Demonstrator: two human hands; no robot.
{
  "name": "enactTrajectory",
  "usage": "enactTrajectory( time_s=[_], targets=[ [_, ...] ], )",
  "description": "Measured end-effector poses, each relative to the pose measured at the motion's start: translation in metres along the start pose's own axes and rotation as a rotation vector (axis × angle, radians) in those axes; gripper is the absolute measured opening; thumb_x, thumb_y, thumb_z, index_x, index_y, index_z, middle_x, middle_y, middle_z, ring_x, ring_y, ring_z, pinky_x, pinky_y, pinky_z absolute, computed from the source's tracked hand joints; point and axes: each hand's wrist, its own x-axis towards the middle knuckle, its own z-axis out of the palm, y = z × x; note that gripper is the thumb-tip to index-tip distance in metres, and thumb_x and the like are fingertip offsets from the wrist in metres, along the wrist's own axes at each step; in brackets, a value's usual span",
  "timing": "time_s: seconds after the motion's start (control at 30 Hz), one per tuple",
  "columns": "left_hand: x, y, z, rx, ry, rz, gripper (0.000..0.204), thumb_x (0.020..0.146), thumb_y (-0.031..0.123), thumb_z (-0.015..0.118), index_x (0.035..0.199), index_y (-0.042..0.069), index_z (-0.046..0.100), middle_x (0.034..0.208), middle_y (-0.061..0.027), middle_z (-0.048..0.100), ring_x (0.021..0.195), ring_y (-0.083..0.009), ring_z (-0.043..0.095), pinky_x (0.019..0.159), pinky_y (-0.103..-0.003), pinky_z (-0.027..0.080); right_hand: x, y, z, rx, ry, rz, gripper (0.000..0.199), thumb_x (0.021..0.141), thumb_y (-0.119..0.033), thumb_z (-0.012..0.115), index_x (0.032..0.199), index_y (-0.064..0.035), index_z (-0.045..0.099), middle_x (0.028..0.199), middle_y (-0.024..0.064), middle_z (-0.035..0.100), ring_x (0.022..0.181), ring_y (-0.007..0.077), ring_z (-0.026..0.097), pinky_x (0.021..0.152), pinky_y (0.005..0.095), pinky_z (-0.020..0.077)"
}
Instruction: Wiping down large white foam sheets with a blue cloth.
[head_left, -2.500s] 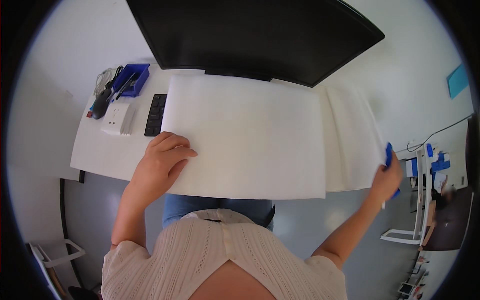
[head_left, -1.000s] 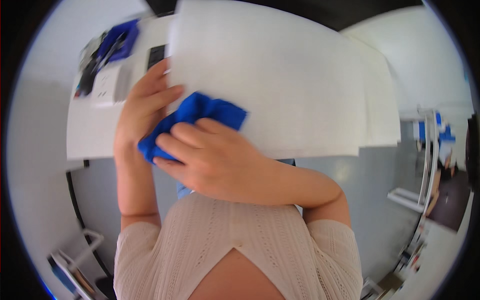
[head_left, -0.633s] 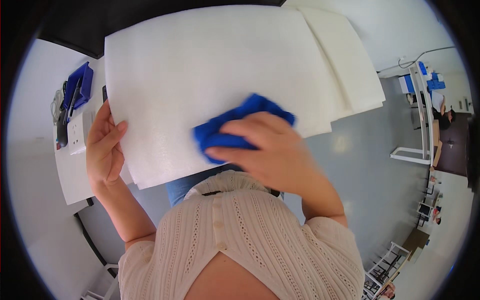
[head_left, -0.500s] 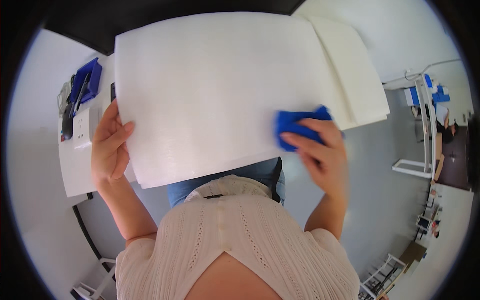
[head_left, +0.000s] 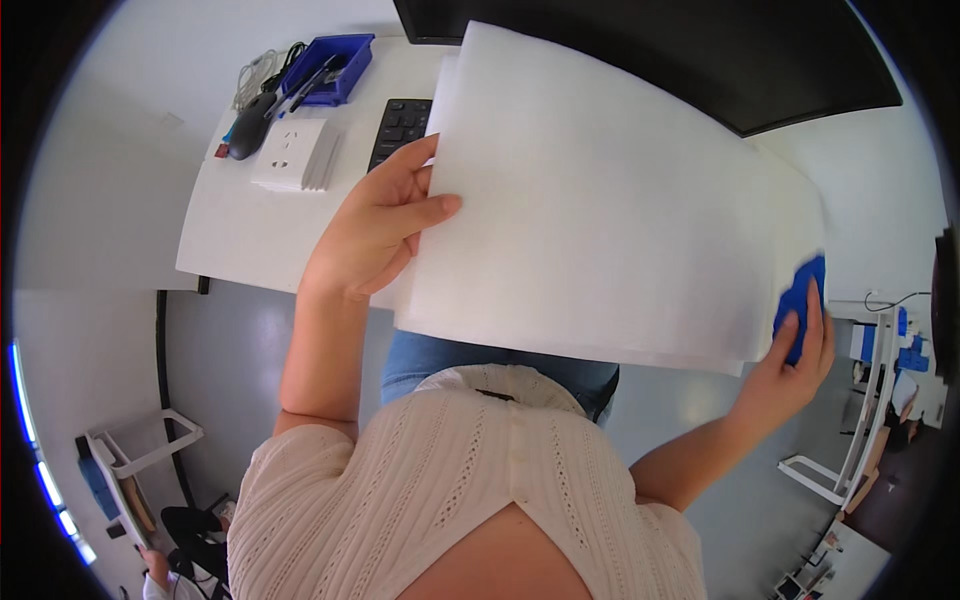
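Note:
A large, thin white sheet (head_left: 590,210) lies in front of me, its near edge reaching over my lap. My left hand (head_left: 385,220) pinches its left edge, thumb on top and the other fingers partly hidden beneath. At the sheet's right end my right hand (head_left: 800,350) is closed around a crumpled blue cloth (head_left: 797,305), which it presses to the sheet near the edge. Another white layer shows along the left edge, under the top one. How many layers there are I cannot tell.
A dark monitor (head_left: 660,50) stands behind the sheet. On the white desk (head_left: 245,225) at left are a black keyboard (head_left: 400,125), stacked white socket plates (head_left: 293,155), a black mouse (head_left: 252,127) and a blue tray (head_left: 345,65) with pens. A white frame (head_left: 865,400) stands at far right.
The view has turned left, so more of the desk and the keyboard show. My right hand has carried the blue cloth rightward across the sheet to its right end. My left hand keeps its hold.

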Motion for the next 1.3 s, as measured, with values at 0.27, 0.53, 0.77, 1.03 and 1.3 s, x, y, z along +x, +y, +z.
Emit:
enactTrajectory(
  time_s=[0.27,0.53,0.77,1.03,1.3],
  targets=[
    [-0.005,0.010,0.006,0.102,0.384,-0.105,0.044,0.097,0.005,0.058,0.140,-0.003,0.050,0.105,-0.0066,0.065,0.090,-0.0101,0.062,0.071,-0.023,0.050,-0.042,-0.189,0.039,0.835,-0.494,-0.884,0.029,0.078,-0.014,0.068,0.106,-0.0143,0.074,0.114,0.0022,0.064,0.100,0.0211,0.058,0.080,0.0330,0.0484],
    [-0.004,0.001,-0.024,-0.043,0.069,-0.021,0.043,0.101,-0.001,0.044,0.144,-0.007,0.041,0.139,-0.0181,0.055,0.127,-0.0219,0.055,0.104,-0.032,0.048,-0.025,-0.140,0.043,0.659,-0.458,-0.579,0.031,0.079,-0.015,0.063,0.109,-0.0112,0.072,0.115,0.0062,0.061,0.104,0.0252,0.056,0.084,0.0368,0.0484],
    [-0.002,-0.001,-0.020,-0.022,0.073,-0.020,0.043,0.102,-0.003,0.040,0.144,-0.011,0.037,0.139,-0.0198,0.054,0.126,-0.0205,0.057,0.104,-0.029,0.050,-0.010,-0.017,0.038,0.190,-0.350,-0.021,0.037,0.085,-0.004,0.064,0.118,-0.0195,0.072,0.120,0.0109,0.062,0.109,0.0318,0.059,0.092,0.0412,0.0512],
    [-0.007,-0.002,-0.011,-0.040,0.135,-0.018,0.042,0.100,-0.004,0.047,0.141,-0.011,0.042,0.123,-0.0163,0.062,0.112,-0.0194,0.064,0.093,-0.030,0.054,-0.015,0.078,0.041,0.135,-0.452,0.306,0.030,0.095,-0.007,0.058,0.123,-0.0116,0.069,0.116,0.0156,0.066,0.108,0.0323,0.063,0.094,0.0384,0.0502],
    [-0.003,0.007,-0.001,-0.187,0.057,-0.076,0.044,0.108,0.022,0.044,0.138,-0.010,0.046,0.109,-0.0136,0.069,0.091,-0.0169,0.068,0.081,-0.027,0.055,0.020,0.006,0.007,0.144,-0.076,-0.018,0.030,0.096,-0.008,0.058,0.124,-0.0095,0.070,0.117,0.0128,0.067,0.108,0.0295,0.065,0.091,0.0398,0.0533]
  ],
)
